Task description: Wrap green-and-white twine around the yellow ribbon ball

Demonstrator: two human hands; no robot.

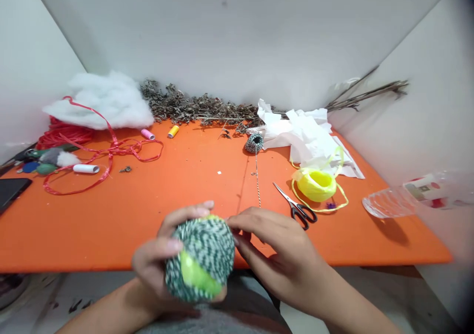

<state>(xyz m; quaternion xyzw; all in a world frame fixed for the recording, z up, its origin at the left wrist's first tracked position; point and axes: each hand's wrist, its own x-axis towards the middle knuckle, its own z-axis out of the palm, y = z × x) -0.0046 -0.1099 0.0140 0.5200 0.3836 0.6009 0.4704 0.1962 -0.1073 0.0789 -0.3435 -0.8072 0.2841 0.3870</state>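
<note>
The left hand (153,262) is curled around the lower left of a ball of green-and-white twine (202,257), its fingers wrapped over the top and its palm cupped beneath. The right hand (281,255) lies against the ball's right side with its fingers together and curved; whether it is gripping or only touching, I cannot tell. A bright green core (198,274) shows through the winding. Beyond the ball, a thin speckled strand (257,181) runs up to a small dark-and-white twine ball (254,143). Right of the held ball sit black-handled scissors (298,209), and farther right a yellow raffia bundle (316,185). Past that lie white tissue paper (305,139) and a plastic bottle (400,198). Left of the ball, across the orange surface (155,210), are a tangled red ribbon (111,148), white cotton wadding (103,102) and a black phone (11,193). Dried plant sprigs (196,106) lie straight ahead against the wall.
</note>
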